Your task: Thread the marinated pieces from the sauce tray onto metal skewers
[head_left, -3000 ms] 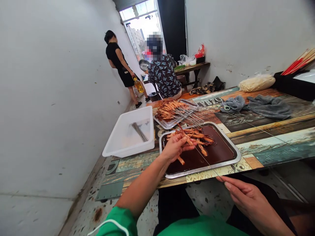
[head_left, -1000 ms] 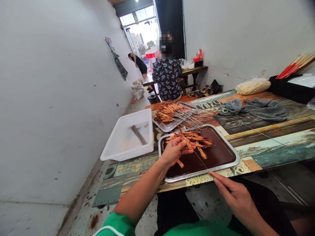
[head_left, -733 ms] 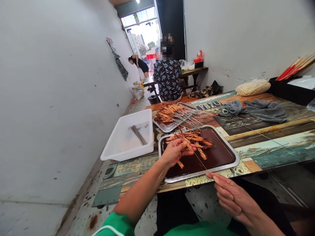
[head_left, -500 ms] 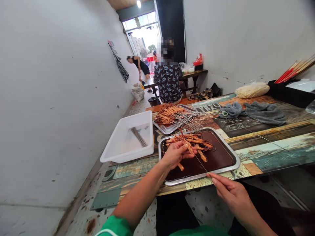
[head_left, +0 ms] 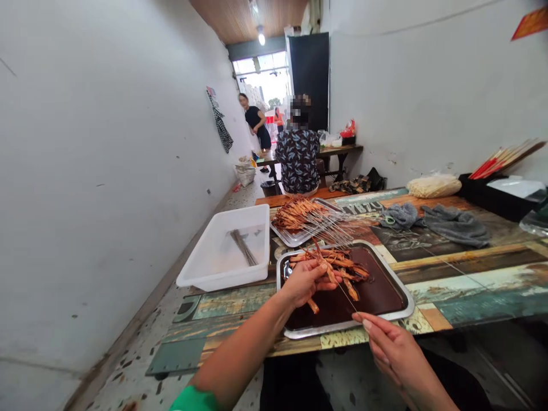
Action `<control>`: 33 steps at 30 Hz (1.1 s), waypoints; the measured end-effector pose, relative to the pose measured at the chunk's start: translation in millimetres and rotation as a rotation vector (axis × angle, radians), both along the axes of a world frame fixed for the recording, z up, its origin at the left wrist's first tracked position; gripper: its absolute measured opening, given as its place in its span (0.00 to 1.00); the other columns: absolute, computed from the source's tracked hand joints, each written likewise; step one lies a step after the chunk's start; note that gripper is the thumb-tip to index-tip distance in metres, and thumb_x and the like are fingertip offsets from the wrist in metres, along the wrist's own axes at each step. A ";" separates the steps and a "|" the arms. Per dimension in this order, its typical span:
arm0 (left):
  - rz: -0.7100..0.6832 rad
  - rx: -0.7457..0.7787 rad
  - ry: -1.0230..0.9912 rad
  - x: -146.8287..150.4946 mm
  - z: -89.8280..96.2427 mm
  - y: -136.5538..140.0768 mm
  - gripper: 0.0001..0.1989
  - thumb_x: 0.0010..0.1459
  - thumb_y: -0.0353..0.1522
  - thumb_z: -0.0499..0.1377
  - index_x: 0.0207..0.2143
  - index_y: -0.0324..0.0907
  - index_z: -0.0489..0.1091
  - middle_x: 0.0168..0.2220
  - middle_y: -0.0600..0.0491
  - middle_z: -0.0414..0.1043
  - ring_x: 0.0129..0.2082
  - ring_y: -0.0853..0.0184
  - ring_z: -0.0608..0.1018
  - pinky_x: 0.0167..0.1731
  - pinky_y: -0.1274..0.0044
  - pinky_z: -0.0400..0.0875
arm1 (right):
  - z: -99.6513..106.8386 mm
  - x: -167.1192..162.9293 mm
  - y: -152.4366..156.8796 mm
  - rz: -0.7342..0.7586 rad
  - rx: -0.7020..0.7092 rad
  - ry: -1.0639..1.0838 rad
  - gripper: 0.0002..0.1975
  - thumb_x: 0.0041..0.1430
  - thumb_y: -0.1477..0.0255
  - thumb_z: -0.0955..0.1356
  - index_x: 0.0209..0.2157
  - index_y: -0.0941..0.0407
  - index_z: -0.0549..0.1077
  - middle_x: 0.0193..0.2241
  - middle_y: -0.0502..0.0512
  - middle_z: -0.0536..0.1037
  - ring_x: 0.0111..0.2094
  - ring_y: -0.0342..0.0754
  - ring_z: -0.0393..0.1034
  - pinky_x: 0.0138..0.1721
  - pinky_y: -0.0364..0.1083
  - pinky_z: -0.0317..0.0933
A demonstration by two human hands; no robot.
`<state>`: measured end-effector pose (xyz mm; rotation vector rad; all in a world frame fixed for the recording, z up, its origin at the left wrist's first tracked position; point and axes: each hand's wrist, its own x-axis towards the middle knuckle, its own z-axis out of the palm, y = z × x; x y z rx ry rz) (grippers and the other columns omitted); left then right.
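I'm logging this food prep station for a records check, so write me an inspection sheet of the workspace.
Surface: table with a patchwork wood-look top.
Things in use: front tray holds dark liquid and brown strips; rear tray bears piled strips with metal skewers jutting rightward; white tub holds thin rods.
Clutter: two grey cloths, a pale bundle, a black box.
Hands: left hand grips a single strip; right hand holds a thin skewer reaching to it.
Cables: nothing seen on the table; a dark line on the right wall may be one.
Surroundings: seated person, standing person, white walls.
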<state>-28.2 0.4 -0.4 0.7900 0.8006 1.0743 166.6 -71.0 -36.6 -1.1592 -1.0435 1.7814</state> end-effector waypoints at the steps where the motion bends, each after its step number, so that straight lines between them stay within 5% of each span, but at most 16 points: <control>1: -0.004 0.000 0.005 0.2 -0.6 0.5 0.12 0.49 0.34 0.61 0.31 0.33 0.66 0.31 0.44 0.75 0.31 0.65 0.78 0.27 0.81 0.73 | -1.5 2.6 1.2 -0.029 0.043 -0.038 0.29 0.46 0.54 0.68 0.44 0.62 0.73 0.11 0.38 0.46 0.13 0.33 0.38 0.13 0.37 0.33; 6: -0.069 -0.060 0.096 1.6 1.6 -1.2 0.17 0.52 0.40 0.57 0.31 0.31 0.68 0.29 0.41 0.75 0.29 0.65 0.78 0.27 0.78 0.73 | 0.9 37.7 7.2 -0.096 0.268 -0.374 0.27 0.44 0.54 0.68 0.39 0.60 0.77 0.12 0.47 0.64 0.13 0.37 0.51 0.13 0.38 0.45; 11: 0.051 -0.003 0.202 3.0 6.1 -2.9 0.15 0.51 0.39 0.59 0.33 0.34 0.66 0.31 0.44 0.75 0.28 0.67 0.78 0.26 0.79 0.72 | 8.1 82.3 13.4 -0.193 0.677 -0.928 0.20 0.53 0.62 0.63 0.41 0.57 0.76 0.34 0.57 0.80 0.32 0.50 0.73 0.30 0.43 0.64; 18: 0.099 0.151 0.394 2.6 -0.5 -1.2 0.15 0.49 0.37 0.60 0.36 0.35 0.66 0.29 0.47 0.74 0.27 0.70 0.77 0.25 0.80 0.72 | 13.6 93.4 28.9 0.181 0.953 -1.810 0.19 0.59 0.73 0.59 0.50 0.56 0.69 0.29 0.57 0.80 0.25 0.52 0.74 0.18 0.43 0.53; 25: 0.143 0.198 0.538 5.6 0.2 -2.2 0.13 0.51 0.34 0.59 0.37 0.35 0.66 0.29 0.48 0.74 0.28 0.69 0.77 0.25 0.80 0.72 | 29.3 89.2 47.2 0.459 0.913 -1.713 0.23 0.52 0.82 0.59 0.50 0.62 0.68 0.24 0.61 0.78 0.25 0.52 0.71 0.20 0.43 0.48; 33: 0.193 0.298 0.580 3.7 -2.3 -1.0 0.11 0.51 0.34 0.57 0.37 0.37 0.67 0.32 0.48 0.74 0.28 0.69 0.77 0.24 0.80 0.72 | 45.4 97.1 47.1 0.253 0.704 -1.263 0.16 0.57 0.70 0.59 0.42 0.56 0.73 0.23 0.55 0.75 0.24 0.48 0.69 0.24 0.43 0.55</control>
